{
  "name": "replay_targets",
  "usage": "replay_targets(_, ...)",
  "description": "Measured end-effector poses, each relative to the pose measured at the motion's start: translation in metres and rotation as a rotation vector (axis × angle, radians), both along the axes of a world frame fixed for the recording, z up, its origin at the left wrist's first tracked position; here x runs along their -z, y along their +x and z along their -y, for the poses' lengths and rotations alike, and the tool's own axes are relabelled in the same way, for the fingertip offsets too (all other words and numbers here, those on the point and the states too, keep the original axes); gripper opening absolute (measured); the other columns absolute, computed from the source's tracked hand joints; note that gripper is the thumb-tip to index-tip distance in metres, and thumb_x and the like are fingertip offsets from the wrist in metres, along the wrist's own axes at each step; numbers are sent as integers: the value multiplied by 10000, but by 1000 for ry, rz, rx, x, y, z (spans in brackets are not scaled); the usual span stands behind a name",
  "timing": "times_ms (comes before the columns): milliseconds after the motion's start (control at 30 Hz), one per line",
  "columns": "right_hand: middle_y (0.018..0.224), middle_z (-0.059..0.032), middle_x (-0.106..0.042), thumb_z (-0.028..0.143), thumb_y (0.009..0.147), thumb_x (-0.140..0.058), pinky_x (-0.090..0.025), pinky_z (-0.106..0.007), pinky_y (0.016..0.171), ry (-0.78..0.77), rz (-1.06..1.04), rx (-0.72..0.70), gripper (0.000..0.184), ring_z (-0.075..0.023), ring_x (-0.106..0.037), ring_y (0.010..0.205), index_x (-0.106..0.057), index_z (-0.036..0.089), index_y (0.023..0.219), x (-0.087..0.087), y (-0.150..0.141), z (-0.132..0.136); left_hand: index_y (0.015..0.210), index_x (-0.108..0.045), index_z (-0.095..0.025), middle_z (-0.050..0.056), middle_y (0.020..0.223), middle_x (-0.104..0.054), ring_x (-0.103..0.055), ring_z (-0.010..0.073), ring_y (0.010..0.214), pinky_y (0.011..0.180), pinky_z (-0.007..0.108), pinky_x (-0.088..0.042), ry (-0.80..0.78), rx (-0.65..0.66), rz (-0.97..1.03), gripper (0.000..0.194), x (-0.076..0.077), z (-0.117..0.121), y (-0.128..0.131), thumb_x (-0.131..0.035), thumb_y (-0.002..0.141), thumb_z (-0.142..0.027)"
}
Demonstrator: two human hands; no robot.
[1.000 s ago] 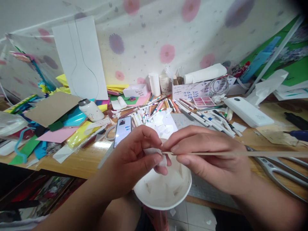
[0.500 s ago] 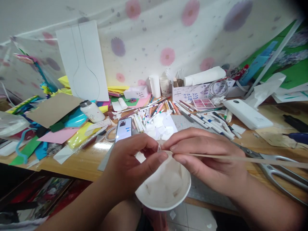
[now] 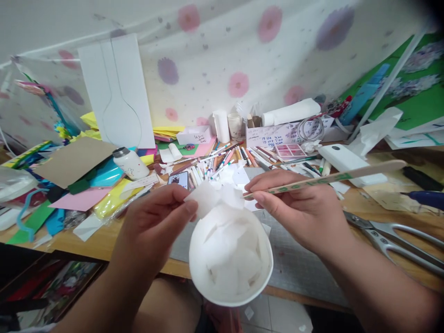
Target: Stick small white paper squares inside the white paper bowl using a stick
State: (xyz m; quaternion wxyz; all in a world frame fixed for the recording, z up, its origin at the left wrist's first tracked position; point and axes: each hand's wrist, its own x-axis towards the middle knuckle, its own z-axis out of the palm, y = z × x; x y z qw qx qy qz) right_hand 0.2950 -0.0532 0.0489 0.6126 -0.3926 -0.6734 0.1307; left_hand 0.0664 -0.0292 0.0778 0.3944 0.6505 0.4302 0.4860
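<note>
My left hand (image 3: 157,215) pinches a small torn piece of thin white paper (image 3: 203,200) between thumb and fingertips. My right hand (image 3: 294,208) grips a flat wooden stick (image 3: 333,179) with green printing, its thin end pointing left at the paper's right side. Just below both hands is a white paper bowl (image 3: 194,259), its open mouth facing me; whitish scraps line its inside. What supports the bowl cannot be made out.
Scissors (image 3: 385,236) lie at the right, near my right forearm. Behind the hands are scattered markers (image 3: 222,162), a phone (image 3: 179,179), a white bottle (image 3: 130,163) and a white power bank (image 3: 350,162). Coloured paper (image 3: 81,199) covers the left side.
My hands have moved apart, the left one leftward with the paper. The stick has swung from nearly level to slanting up to the right, and the bowl's mouth shows more fully.
</note>
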Motion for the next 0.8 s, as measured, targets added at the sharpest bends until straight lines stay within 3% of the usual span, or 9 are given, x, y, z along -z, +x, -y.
replay_targets(167,793,-50,-807,112,886,-680,-606,-274,622,-132,80,-81,195,-195,-780,740,-739,181,714,-2,3,0,675,-725,-233,-7,779,-646,-573,170,864,740,253,-455,20,17,167,148,2,-8,-6,-743,820,-210)
replay_targets(267,844,-74,-805,98,902,-689,-635,-285,699,-99,79,-311,119,-192,-786,791,-743,162,818,-4,3,2,593,-695,-217,7,975,-696,-570,197,1085,908,261,-455,92,36,204,215,1,-9,-4,-719,791,-138)
replay_targets(367,905,-78,-799,72,907,-705,-638,-271,790,-35,94,-522,97,-168,-785,862,-735,164,901,-6,3,4,528,-646,-205,18,1105,-751,-580,245,1198,971,308,-457,55,138,209,252,1,-7,-1,-709,752,-109)
replay_targets(533,946,-90,-795,41,881,-735,-628,-267,847,-8,0,-547,127,-168,-781,925,-753,158,927,-5,3,6,589,-706,-209,30,948,-778,-653,226,971,841,315,-485,-13,411,111,219,4,-8,-1,-730,804,-178)
replay_targets(633,948,-74,-808,39,877,-742,-633,-259,815,-20,-92,-543,154,-164,-779,905,-782,177,935,-6,3,8,735,-774,-213,24,845,-717,-625,188,871,763,287,-463,-17,451,89,162,7,-10,0,-732,881,-269)
replay_targets(800,973,-58,-824,74,895,-745,-639,-261,826,-12,-206,-487,164,-162,-778,903,-813,204,969,-6,1,10,780,-765,-210,23,782,-689,-617,167,809,752,272,-484,-8,544,120,161,8,-11,5,-783,889,-328)
